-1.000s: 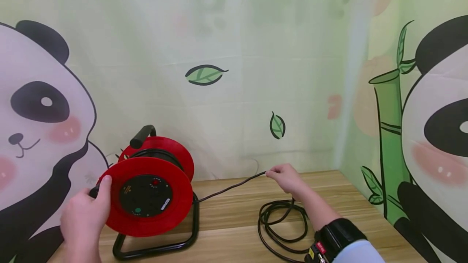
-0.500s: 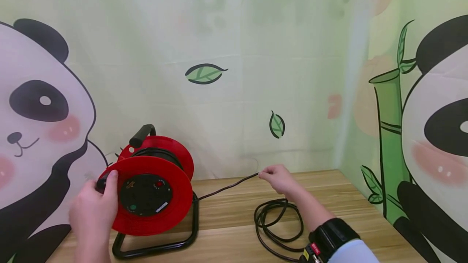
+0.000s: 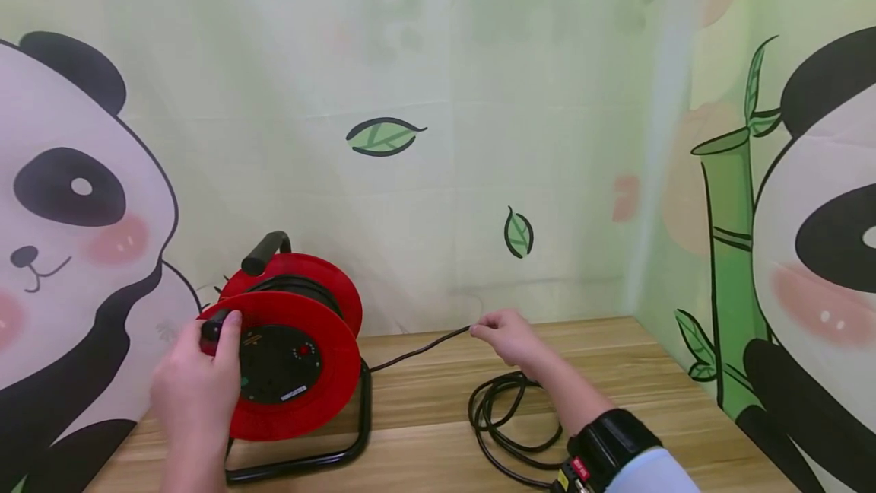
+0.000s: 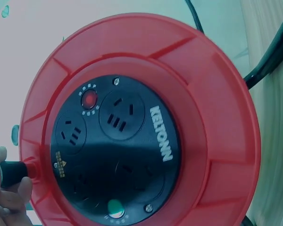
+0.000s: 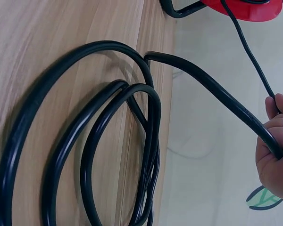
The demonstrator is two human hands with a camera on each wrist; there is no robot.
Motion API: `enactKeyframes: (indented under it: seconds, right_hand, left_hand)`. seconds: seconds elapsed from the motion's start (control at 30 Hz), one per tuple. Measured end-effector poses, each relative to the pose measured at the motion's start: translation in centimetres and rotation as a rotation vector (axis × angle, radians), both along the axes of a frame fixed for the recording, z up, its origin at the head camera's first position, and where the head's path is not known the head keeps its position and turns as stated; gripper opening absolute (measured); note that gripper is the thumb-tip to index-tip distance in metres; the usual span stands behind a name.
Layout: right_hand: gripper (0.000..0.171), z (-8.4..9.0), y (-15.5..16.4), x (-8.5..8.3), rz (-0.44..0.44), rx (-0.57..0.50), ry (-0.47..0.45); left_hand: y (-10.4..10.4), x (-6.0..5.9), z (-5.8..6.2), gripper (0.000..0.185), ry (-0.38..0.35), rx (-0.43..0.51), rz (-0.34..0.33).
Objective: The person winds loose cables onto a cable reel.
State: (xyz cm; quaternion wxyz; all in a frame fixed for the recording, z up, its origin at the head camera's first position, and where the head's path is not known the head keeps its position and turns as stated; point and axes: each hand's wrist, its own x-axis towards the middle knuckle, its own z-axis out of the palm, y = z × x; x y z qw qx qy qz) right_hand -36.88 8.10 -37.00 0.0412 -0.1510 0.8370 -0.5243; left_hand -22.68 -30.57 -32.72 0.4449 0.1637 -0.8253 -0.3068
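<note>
A red cable reel (image 3: 338,375) with a black socket panel (image 4: 160,122) stands on its black tube frame (image 3: 308,465) at the left of the table. My left hand (image 3: 195,386) grips the black crank knob (image 4: 13,173) near the rim of the reel's front disc. From the reel a black cable (image 3: 420,351) runs right and slightly up to my right hand (image 3: 509,337), which pinches it between thumb and fingertips. The cable passes through that palm and drops to loose coils (image 5: 87,155) on the table below the right forearm.
The wooden table (image 3: 411,443) ends at a printed cloth backdrop (image 3: 438,173) behind and on the right. A black carrying handle (image 3: 267,252) sticks up above the reel. The right wrist wears a black strap (image 3: 612,440) with a small device.
My left hand has carried the crank knob to the right and slightly up as the reel's front turned. My right hand, still pinching the cable, has come left towards the reel.
</note>
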Motion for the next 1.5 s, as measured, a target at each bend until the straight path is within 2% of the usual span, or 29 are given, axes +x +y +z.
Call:
enactKeyframes:
  seconds: [0.13, 0.37, 0.63, 0.83, 1.17, 1.33, 1.5]
  right_hand:
    - [0.023, -0.1, -0.4, 0.0, 0.014, 0.001, -0.008]
    - [0.023, -0.1, -1.3, 0.3, 0.055, -0.003, 0.008]
    - [0.022, -0.3, -2.1, 0.4, 0.097, -0.015, 0.003]
    - [0.022, -0.7, -2.7, 0.3, 0.123, -0.015, 0.022]
    - [0.02, -0.7, -4.2, 0.7, 0.156, 0.059, 0.102]
    - [0.02, -0.6, -4.9, 0.9, 0.182, 0.061, 0.107]
    - [0.019, -0.8, -5.7, 1.1, 0.205, 0.075, 0.112]
  left_hand:
    - [0.6, -0.3, 0.0, 0.049, 0.04, 0.007, -0.012]
    - [1.6, -0.5, 0.0, 0.044, 0.085, -0.034, -0.05]
    - [2.5, -0.5, 0.4, 0.043, 0.068, -0.019, -0.088]
    - [3.2, -0.7, 0.3, 0.039, 0.077, -0.071, -0.095]
    - [4.5, -1.0, 0.1, 0.042, 0.022, -0.08, -0.134]
    - [5.1, -1.3, -0.2, 0.043, 0.01, -0.088, -0.153]
    - [5.7, -1.5, -0.4, 0.044, -0.036, -0.108, -0.168]
